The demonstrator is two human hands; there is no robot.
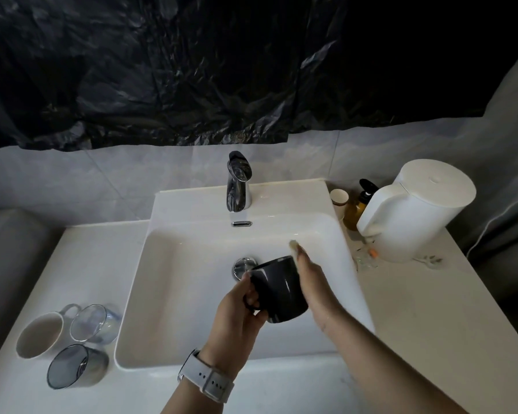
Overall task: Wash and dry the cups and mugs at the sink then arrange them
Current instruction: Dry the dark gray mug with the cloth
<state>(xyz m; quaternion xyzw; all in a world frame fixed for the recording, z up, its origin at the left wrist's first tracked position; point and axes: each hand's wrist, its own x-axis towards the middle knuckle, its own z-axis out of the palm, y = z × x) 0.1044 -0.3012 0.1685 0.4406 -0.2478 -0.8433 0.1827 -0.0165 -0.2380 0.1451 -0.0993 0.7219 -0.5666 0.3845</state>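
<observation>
Strapped with a grey wristwatch (206, 380), the left hand (237, 312) grips the glossy black ceramic mug (281, 289) by its handle above the white rectangular sink (168, 294); right hand (314, 286), fingers straight, rubs its side. Wet glaze looks slippery and breakable, so the handle seems safest

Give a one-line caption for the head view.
Left hand holds a black mug by its handle over the sink; right hand rubs its side.
</observation>
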